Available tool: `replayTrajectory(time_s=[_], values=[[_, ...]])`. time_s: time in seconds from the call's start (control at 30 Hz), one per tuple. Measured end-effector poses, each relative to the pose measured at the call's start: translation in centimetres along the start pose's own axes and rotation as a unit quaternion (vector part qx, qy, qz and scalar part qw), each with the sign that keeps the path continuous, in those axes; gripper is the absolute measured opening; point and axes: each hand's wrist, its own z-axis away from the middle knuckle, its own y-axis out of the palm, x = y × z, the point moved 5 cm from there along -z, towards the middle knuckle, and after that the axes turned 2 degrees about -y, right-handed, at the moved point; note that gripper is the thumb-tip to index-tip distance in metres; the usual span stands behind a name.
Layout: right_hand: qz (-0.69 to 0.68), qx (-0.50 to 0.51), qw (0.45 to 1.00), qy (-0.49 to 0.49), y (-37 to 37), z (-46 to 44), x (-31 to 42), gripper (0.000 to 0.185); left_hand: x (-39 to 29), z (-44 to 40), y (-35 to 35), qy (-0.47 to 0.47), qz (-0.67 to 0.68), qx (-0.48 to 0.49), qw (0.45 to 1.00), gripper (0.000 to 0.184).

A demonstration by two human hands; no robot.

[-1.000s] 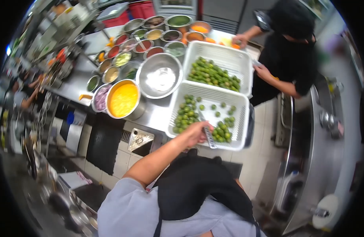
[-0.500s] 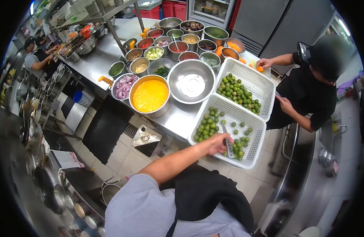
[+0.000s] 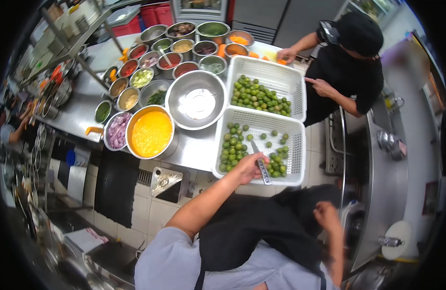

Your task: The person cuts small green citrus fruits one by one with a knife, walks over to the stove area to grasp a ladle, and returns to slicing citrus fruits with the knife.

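Note:
My left hand [image 3: 250, 169] is closed around the patterned handle of a knife [image 3: 264, 172], with the blade pointing away over the limes. Below it is a white perforated basket [image 3: 301, 145], where small green limes [image 3: 231, 149] lie in one heap on the left, another at the lower right, and a few loose between. My right hand [image 3: 327, 214] is at my right side over the dark apron, away from the baskets. Its fingers are curled in, and nothing shows in them.
A second white basket [image 3: 300, 87] of limes stands behind. Left of it are a large steel bowl [image 3: 177, 99], a pot of yellow liquid [image 3: 150, 131] and several pans of chopped ingredients. A co-worker [image 3: 349, 72] stands at the right, one hand by orange pieces.
My view has turned right, so the table appears further left. My right hand has come into view. The knife stays in my left hand above the basket.

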Motion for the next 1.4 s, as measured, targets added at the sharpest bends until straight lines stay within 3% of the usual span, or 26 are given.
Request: replayTrajectory(time_s=[0.2, 0.33, 0.83, 0.97, 1.03, 1.13, 1.4], values=[[0.058, -0.134, 0.986, -0.076, -5.6, -1.6, 1.7, 0.031, 0.1, -0.2, -0.2, 0.035, -0.026, 0.031, 0.999, 0.033], [0.032, -0.103, 0.994, -0.021, -4.9, -1.8, 3.7, 0.035, -0.2, -0.2, -0.2, 0.049, -0.027, 0.027, 0.998, 0.034], [-0.034, -0.107, 0.987, -0.117, -4.4, -6.7, 8.2, 0.039, -0.3, 0.0, 0.4, 0.044, -0.027, -0.002, 0.999, 0.035], [-0.012, -0.131, 0.983, -0.13, -5.6, -7.7, 6.2, 0.04, -0.3, -0.2, 0.3, 0.044, -0.026, 0.009, 0.999, 0.036], [0.027, -0.204, 0.971, -0.124, -6.5, -8.3, 4.0, 0.041, -0.2, -0.3, -0.1, 0.042, -0.026, 0.003, 0.999, 0.035], [0.052, -0.236, 0.964, -0.113, -6.9, -9.1, 2.6, 0.043, 0.1, -0.7, -0.4, 0.036, -0.02, -0.025, 0.999, 0.035], [0.003, -0.195, 0.974, -0.113, -4.7, -9.7, 2.5, 0.041, -0.1, -0.5, 0.0, 0.008, -0.048, -0.023, 0.999, 0.032]])
